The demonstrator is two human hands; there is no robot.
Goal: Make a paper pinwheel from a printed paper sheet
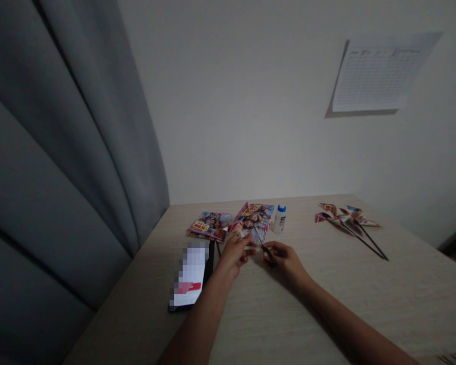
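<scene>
My left hand (pixel 238 252) holds the lower left part of a colourful printed sheet (pixel 259 215), which is raised at an angle over the table. To its right, my right hand (pixel 283 258) is closed on dark-handled scissors (pixel 268 252), whose thin blade reaches up over the sheet. A stack of printed leaflets (pixel 210 225) lies just left of the sheet. Close to the sheet's right side stands a clear bottle with a blue cap (pixel 280 220).
A phone (pixel 190 276) with a lit screen lies left of my left forearm. Paper pinwheels (pixel 345 219) on dark sticks rest at the right of the wooden table (pixel 273 324). Behind is a wall with a pinned paper (pixel 380 76); a grey curtain (pixel 110 126) hangs at left.
</scene>
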